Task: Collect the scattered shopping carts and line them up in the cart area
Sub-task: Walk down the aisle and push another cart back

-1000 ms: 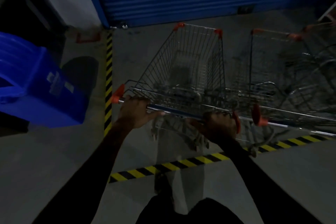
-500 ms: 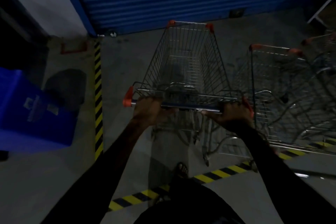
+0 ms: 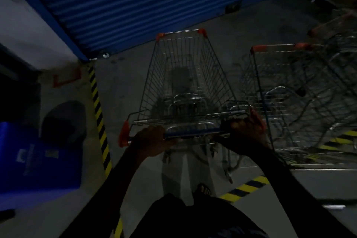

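A wire shopping cart (image 3: 185, 75) with orange corner caps stands in front of me, nose toward the blue shutter. My left hand (image 3: 152, 141) grips the left end of its blue handle bar (image 3: 193, 133). My right hand (image 3: 245, 133) grips the right end. A second cart (image 3: 301, 94) stands parked to the right, side by side with mine. Part of a third cart (image 3: 336, 31) shows at the far right, dim and partly cut off.
A blue roller shutter (image 3: 146, 4) closes the far side. Yellow-black floor tape (image 3: 99, 120) runs along the left, with another tape strip (image 3: 245, 187) crossing near my feet. A blue bin (image 3: 38, 156) sits at the left beside a dark round shape (image 3: 63, 121).
The cart has rolled forward toward the shutter and straightened, coming alongside the parked cart on the right. Both hands stayed on the handle bar.
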### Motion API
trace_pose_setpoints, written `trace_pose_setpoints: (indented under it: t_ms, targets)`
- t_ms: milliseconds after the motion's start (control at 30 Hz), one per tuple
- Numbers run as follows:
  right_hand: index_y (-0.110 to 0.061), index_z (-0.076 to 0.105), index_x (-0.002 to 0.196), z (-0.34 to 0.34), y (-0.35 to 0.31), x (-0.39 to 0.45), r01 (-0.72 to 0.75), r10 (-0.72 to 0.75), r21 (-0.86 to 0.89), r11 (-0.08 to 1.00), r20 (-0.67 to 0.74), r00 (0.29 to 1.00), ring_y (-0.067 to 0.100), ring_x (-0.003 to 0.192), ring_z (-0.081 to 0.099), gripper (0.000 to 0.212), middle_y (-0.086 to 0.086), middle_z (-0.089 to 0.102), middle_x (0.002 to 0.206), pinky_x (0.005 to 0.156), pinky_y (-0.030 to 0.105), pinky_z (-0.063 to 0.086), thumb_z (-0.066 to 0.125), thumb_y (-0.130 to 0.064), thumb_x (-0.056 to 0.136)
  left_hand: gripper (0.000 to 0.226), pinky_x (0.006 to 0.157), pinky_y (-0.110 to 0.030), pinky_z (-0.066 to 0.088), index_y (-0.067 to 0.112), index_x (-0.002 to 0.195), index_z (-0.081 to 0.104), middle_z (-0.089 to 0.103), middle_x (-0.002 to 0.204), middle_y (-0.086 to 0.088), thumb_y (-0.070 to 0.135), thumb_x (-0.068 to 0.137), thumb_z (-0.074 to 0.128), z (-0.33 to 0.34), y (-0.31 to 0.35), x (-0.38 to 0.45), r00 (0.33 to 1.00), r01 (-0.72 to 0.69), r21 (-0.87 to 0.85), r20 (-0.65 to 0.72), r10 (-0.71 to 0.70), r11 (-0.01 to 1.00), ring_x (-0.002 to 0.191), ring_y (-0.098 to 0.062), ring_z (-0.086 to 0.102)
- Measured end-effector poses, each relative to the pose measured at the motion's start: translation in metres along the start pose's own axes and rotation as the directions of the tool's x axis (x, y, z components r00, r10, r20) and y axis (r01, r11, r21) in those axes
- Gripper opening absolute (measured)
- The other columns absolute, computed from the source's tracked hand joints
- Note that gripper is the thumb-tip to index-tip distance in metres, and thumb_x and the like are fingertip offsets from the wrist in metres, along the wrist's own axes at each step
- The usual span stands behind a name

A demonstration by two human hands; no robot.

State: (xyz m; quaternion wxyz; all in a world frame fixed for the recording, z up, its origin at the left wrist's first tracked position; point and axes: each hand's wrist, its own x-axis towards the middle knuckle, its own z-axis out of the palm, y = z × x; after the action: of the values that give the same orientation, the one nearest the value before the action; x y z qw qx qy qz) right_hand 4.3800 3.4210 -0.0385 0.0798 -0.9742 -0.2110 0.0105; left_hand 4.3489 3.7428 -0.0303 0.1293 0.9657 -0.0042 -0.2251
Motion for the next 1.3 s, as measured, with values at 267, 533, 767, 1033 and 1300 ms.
trace_pose_setpoints:
  t_ms: [267,533,767,1033,1300]
  targets:
    - [-0.016,0.063,0.135,-0.002,-0.027,-0.045,-0.353,0.381,0.157,0.922,-0.217,0.899,0.033,0.141,0.046,0.062,0.011,0.054,0.145,0.113,0.05,0.037,0.056,-0.065,0.097,0.049,0.071,-0.033,0.049,0.028,0.092,0.062,0.066,0.094,0.008,0.077,0.084,0.065,-0.013,0.054,0.008,0.852,-0.428,0.089,-0.291,0.434,0.899,0.09,-0.019,0.065]
    - [-0.015,0.069,0.126,-0.007,-0.099,-0.17,-0.716,0.819,0.4,0.572,-0.223,0.529,0.026,0.113,0.058,0.041,0.008,0.065,0.127,0.086,0.046,0.056,0.059,-0.049,0.104,0.031,0.084,-0.044,0.054,0.023,0.102,0.066,0.066,0.107,0.0,0.052,0.095,0.061,0.029,0.101,-0.023,0.644,-0.751,-0.001,-0.222,0.732,0.66,0.104,-0.029,0.064]
    - [-0.021,0.066,0.132,0.005,-0.177,-0.293,-0.901,0.993,0.416,0.119,-0.04,0.112,0.027,0.107,0.068,0.044,0.003,0.068,0.121,0.087,0.047,0.057,0.063,-0.05,0.1,0.033,0.081,-0.042,0.056,0.023,0.114,0.067,0.07,0.108,-0.001,0.048,0.092,0.067,0.1,0.154,-0.073,0.362,-0.932,0.082,0.122,0.924,0.354,0.101,-0.03,0.066]
    - [-0.024,0.062,0.136,0.005,-0.25,-0.434,-0.8,0.912,0.488,-0.35,-0.017,-0.41,0.024,0.109,0.068,0.047,0.001,0.069,0.126,0.092,0.045,0.056,0.063,-0.053,0.099,0.042,0.085,-0.043,0.055,0.023,0.128,0.066,0.07,0.113,-0.001,0.052,0.097,0.065,0.157,0.254,-0.186,-0.111,-0.993,-0.005,0.318,0.942,-0.115,0.107,-0.029,0.064]
    - [-0.019,0.058,0.142,0.017,-0.322,-0.582,-0.585,0.695,0.56,-0.587,-0.023,-0.719,0.03,0.118,0.066,0.053,0.008,0.065,0.137,0.094,0.044,0.055,0.064,-0.049,0.099,0.046,0.093,-0.045,0.051,0.021,0.131,0.066,0.068,0.124,-0.002,0.051,0.097,0.067,0.24,0.345,-0.339,-0.434,-0.893,-0.05,0.353,0.829,-0.447,0.116,-0.029,0.06]
